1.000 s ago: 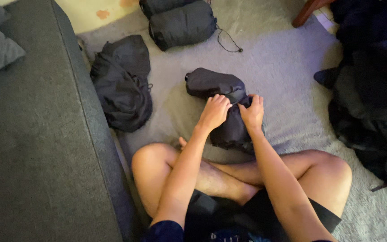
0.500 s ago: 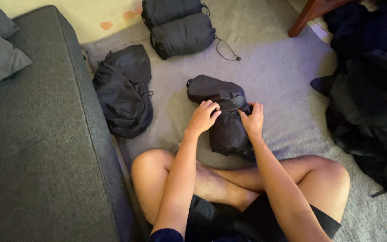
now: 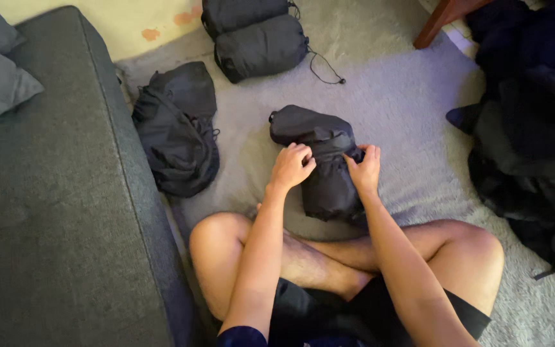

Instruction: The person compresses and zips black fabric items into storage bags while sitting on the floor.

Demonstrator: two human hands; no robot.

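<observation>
I sit cross-legged on a grey rug. In front of my knees lies a black garment, half pushed into a black stuff sack. My left hand grips the sack's mouth on the left side, fingers curled into the fabric. On the right side of the same opening, my right hand pinches the fabric. Both hands press against the bundle.
Two packed dark stuff sacks with a drawstring lie at the far edge of the rug. A loose black garment lies beside the grey sofa on the left. A pile of dark clothes fills the right; a red-brown furniture leg stands behind.
My hands have spread apart along the sack's opening; the left one slid down and left on the bundle. The view has shifted slightly.
</observation>
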